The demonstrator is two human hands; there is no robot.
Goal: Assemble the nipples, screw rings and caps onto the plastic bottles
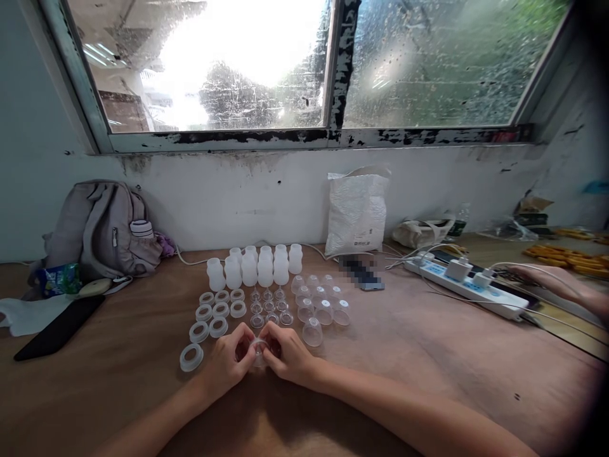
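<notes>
My left hand (233,355) and my right hand (284,354) meet near the front of the brown table (404,374), pinching a small clear piece (258,346) between their fingertips. It looks like a ring with a clear nipple, partly hidden by the fingers. Left of my hands lie several translucent white rings (191,357). Just beyond my fingertips are several clear nipples (271,306) in rows. Several clear domed caps (313,331) stand to the right. Behind them all, several frosted white bottles (249,270) stand upright in rows.
Farther out are a backpack (102,228), a black case (59,327), a white bag (356,212), a phone (364,273) and a power strip (469,285) with cables. At the right edge, another person's hand (554,282) rests near yellow items (566,257).
</notes>
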